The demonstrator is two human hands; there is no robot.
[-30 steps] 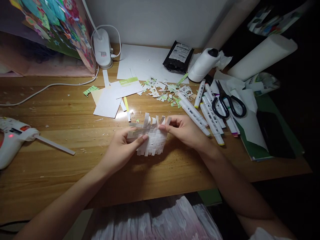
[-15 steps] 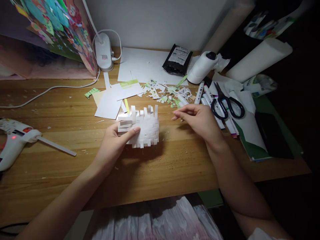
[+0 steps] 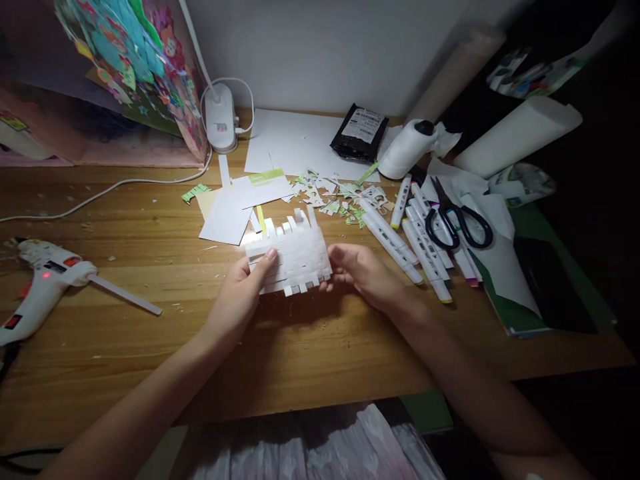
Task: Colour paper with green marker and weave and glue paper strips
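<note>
A white mat of woven paper strips (image 3: 297, 257), with loose strip ends sticking out along its edges, is held above the desk. My left hand (image 3: 243, 287) grips its left side, thumb on top and the fingers hidden beneath. At the right edge, my right hand (image 3: 363, 270) has its fingers curled against the mat, some of them behind it. White paper pieces (image 3: 227, 217) and a yellow strip (image 3: 261, 219) lie just beyond the mat.
A glue gun (image 3: 47, 283) with a lit red light lies at left. Several markers (image 3: 390, 243), black-handled scissors (image 3: 457, 223) and green-white paper scraps (image 3: 330, 190) are on the right and behind. A black package (image 3: 359, 132) and thread spool (image 3: 407, 148) stand at the back.
My right hand has come left from beside the markers to the mat's right edge. The mat's woven face now looks wider and its right side tilts differently. The view has shifted slightly.
</note>
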